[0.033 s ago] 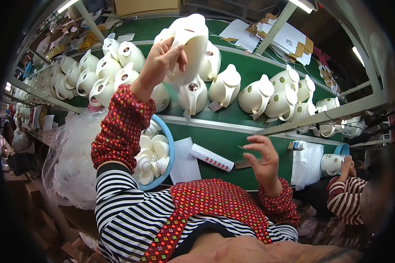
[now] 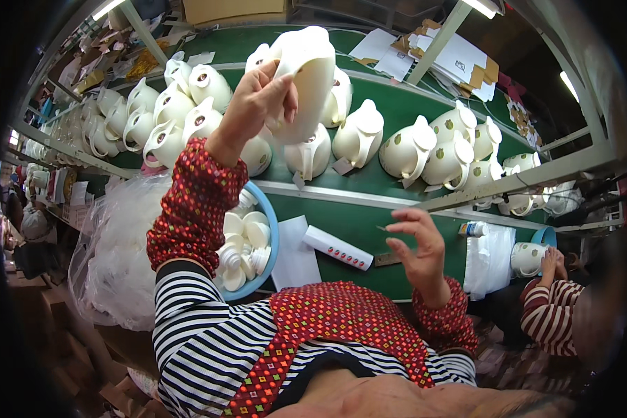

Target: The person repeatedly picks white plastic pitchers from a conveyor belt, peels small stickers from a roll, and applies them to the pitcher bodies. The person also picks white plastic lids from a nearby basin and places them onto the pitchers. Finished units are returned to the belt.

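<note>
My left hand (image 2: 263, 101) is closed on the handle side of a white jug (image 2: 315, 76), held up above the row of jugs on the green bench. The jug is tilted, and its bright top is washed out. Over the near side of the bench my right hand (image 2: 419, 251) hangs with thumb and fingers apart. A tiny dark sliver shows by its fingertips; I cannot tell what it is. Behind the raised jug stands another white jug (image 2: 308, 155) with a small tag. To its right is a lidded jug (image 2: 359, 136), also tagged.
A blue basin (image 2: 274, 240) of white lids (image 2: 234, 279) stands beside a clear plastic bag (image 2: 118, 258). On the bench lie a long white box (image 2: 338, 248), white paper (image 2: 294, 268) and plastic bags (image 2: 491, 261). A metal rail (image 2: 341, 194) runs across. At right, another person's hands (image 2: 552, 265) touch a jug.
The raised jug has shifted slightly right and down in my left hand. My right hand has hardly moved.
</note>
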Demonstrator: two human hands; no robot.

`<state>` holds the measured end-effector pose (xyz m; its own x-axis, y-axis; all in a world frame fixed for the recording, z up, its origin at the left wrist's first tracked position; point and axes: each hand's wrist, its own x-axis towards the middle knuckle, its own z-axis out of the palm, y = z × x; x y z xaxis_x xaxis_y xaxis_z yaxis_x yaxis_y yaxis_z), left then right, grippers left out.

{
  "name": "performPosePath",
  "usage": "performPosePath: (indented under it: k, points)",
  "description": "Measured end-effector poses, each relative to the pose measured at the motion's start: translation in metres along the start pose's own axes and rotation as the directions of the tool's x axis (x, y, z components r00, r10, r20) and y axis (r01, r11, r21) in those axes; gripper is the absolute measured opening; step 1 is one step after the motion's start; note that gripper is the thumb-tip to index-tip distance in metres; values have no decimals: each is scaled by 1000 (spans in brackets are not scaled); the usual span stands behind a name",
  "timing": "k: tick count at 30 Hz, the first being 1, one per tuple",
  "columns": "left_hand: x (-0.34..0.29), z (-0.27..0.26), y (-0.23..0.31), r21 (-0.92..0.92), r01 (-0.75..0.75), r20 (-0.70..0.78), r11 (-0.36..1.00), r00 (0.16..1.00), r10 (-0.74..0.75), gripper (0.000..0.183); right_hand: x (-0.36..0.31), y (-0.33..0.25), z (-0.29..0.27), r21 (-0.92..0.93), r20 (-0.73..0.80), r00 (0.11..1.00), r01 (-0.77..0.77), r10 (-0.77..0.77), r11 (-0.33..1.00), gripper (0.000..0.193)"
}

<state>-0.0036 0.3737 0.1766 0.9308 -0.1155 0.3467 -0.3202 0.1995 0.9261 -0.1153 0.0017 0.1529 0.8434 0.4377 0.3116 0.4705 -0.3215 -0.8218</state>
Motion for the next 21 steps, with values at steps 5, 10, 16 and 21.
performPosePath:
  k: [5, 10, 16, 21]
  points:
    - [-67, 38, -9, -633, 210, 122, 745, 978, -171, 31, 15, -30, 17, 269, 174, 984, -6, -42, 963, 22]
    - [-110, 90, -59, -897, 275, 106, 346, 894, -436, 29, -10, -45, 45, 350, 621, 776, -144, -114, 926, 25]
    - [-134, 115, -92, -966, 239, 124, 102, 769, -628, 21, -26, -38, 36, 365, 763, 644, -500, 55, 785, 29]
    - [-136, 125, -83, -956, 282, 130, 78, 648, -751, 29, -30, -6, 30, 144, 519, 825, -342, 224, 928, 18]
